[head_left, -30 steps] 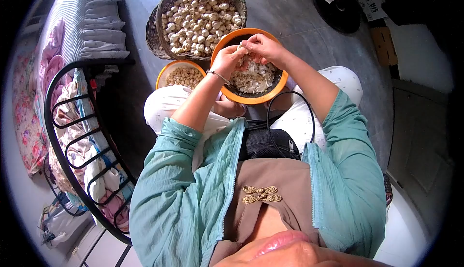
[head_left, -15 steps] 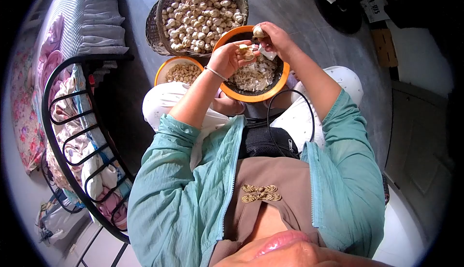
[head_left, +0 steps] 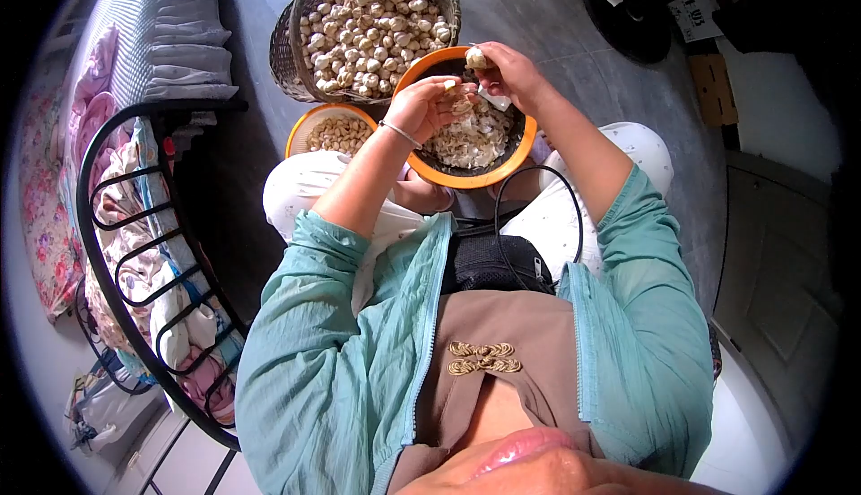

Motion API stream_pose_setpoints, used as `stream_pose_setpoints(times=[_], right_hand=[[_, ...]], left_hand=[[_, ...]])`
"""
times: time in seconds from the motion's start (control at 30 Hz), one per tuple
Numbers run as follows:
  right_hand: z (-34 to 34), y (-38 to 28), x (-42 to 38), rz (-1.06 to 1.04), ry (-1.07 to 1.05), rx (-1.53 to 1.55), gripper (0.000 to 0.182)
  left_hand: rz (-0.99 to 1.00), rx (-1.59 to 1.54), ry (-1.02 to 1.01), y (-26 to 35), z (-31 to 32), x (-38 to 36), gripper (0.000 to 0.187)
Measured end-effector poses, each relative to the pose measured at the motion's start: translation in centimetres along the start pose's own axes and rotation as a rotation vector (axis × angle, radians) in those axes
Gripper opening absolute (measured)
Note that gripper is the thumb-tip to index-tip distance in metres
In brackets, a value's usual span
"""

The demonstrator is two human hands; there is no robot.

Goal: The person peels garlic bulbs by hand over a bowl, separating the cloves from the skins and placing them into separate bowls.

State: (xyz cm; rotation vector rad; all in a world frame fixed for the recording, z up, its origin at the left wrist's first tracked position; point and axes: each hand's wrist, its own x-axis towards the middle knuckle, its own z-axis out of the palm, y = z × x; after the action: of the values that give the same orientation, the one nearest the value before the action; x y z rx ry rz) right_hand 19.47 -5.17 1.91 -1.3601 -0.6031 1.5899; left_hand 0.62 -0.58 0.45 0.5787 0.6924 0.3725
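Note:
My left hand (head_left: 423,108) is closed, with a pale garlic clove (head_left: 450,85) at its fingertips and loose skin by the fingers. My right hand (head_left: 509,75) is wrapped round a garlic bulb (head_left: 476,58) to the right of it. A small gap separates the two hands. Both are above an orange-rimmed basin (head_left: 462,182), which holds a heap of papery garlic skins (head_left: 468,143). My hands hide part of the basin's far side.
Beyond the basin stands a wicker basket (head_left: 285,63) of whole garlic bulbs (head_left: 377,33). Left of the basin, a smaller orange-rimmed container (head_left: 292,141) holds loose cloves (head_left: 337,134). A black metal bed frame (head_left: 85,181) stands further left. A black round base (head_left: 632,29) is at upper right.
The fingers of my left hand have curled in, and the clove has come up to their tips. My right hand has shifted very slightly left with the bulb.

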Motion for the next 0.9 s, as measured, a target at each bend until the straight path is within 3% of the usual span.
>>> stream_pose_setpoints(times=[0.13, 0.23, 0.37, 0.43, 0.57, 0.7, 0.77, 0.9], right_hand=[[0.7, -0.3, -0.5, -0.036, -0.050, -0.037, 0.028], [0.5, 0.8, 0.5, -0.042, -0.172, 0.054, 0.029], [0.7, 0.8, 0.3, -0.049, -0.215, 0.112, 0.030], [0.6, 1.0, 0.2, -0.041, -0.206, 0.114, 0.029], [0.6, 1.6, 0.5, -0.066, -0.172, -0.062, 0.026], [1.2, 1.0, 0.0, -0.150, -0.126, -0.337, 0.028], [1.3, 1.3, 0.1, -0.167, -0.121, -0.307, 0.027], [1.4, 1.5, -0.1, -0.355, -0.090, -0.590, 0.025]], left_hand=[[0.160, 0.212, 0.110, -0.4, -0.1, 0.0, 0.018], [0.058, 0.033, 0.136, 0.1, -0.1, 0.0, 0.014], [0.040, 0.178, 0.097, 0.5, -0.4, 0.0, 0.012], [0.099, 0.198, 0.224, 0.5, 0.5, -0.4, 0.013], [0.163, 0.211, 0.253, 0.2, 0.1, 0.2, 0.015], [0.041, 0.341, 0.186, 1.1, 1.0, -0.5, 0.021], [0.002, 0.392, 0.152, 1.0, 1.2, -0.5, 0.023], [0.087, 0.566, 0.172, -0.2, 0.6, 0.3, 0.027]])
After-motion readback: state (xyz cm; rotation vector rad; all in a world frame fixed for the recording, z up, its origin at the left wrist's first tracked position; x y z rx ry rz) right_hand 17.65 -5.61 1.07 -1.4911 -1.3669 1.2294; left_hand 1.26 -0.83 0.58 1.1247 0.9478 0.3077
